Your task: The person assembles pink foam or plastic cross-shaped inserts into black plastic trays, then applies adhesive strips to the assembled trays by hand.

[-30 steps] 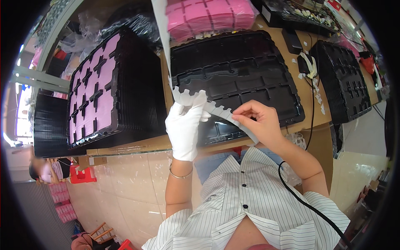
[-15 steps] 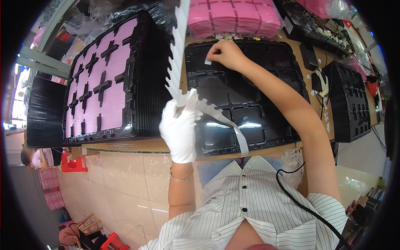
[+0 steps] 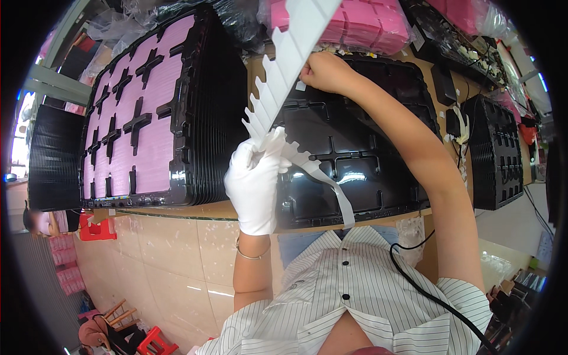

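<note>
My left hand (image 3: 252, 188), in a white glove, is closed around a white strip (image 3: 294, 52) with a toothed edge. Its wide upper part rises in front of the tray, and a narrower tail curls down toward my shirt. My bare right hand (image 3: 330, 73) reaches over the far part of a black moulded plastic tray (image 3: 384, 171). Its fingertips are pinched together at a small white piece (image 3: 300, 86), like a sticker, just above or on the tray's surface; whether it touches is unclear. The strip partly covers the tray's far left corner.
To the left stands a tall stack of black trays (image 3: 207, 106) with pink foam sheets (image 3: 160, 118) on top. Pink packs in clear film (image 3: 361, 29) lie behind the tray. More black trays (image 3: 497, 154) stand at right. A black cable (image 3: 426, 290) crosses my shirt.
The strip in my left hand has tilted to the right and looks larger. My right hand has shifted slightly, its fingers now more curled at the white piece. The whole view has shifted a little.
</note>
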`<state>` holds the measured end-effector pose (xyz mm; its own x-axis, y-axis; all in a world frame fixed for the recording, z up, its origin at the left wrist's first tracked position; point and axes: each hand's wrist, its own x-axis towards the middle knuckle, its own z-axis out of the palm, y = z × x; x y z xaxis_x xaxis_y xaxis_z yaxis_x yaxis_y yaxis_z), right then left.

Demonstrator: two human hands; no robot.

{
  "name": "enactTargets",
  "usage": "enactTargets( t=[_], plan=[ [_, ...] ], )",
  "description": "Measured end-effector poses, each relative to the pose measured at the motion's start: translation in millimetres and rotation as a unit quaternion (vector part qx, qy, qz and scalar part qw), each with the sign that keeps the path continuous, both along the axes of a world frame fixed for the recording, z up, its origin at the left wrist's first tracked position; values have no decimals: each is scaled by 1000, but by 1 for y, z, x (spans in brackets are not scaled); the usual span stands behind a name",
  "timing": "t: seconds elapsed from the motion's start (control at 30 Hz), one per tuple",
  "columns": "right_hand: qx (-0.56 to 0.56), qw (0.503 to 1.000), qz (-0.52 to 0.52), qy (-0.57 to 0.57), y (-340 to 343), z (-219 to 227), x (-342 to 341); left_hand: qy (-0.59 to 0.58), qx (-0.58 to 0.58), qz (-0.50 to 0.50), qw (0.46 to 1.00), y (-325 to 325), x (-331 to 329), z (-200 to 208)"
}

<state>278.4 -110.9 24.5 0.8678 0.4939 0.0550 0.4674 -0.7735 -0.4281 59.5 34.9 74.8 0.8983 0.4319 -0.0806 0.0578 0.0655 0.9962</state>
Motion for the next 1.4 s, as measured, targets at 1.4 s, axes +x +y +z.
enactTargets(
  t=[1.4],
  plan=[
    [148,943,221,-200,-22,-4,-29,9,-7,-33,999,7,2,-10]
  ],
)
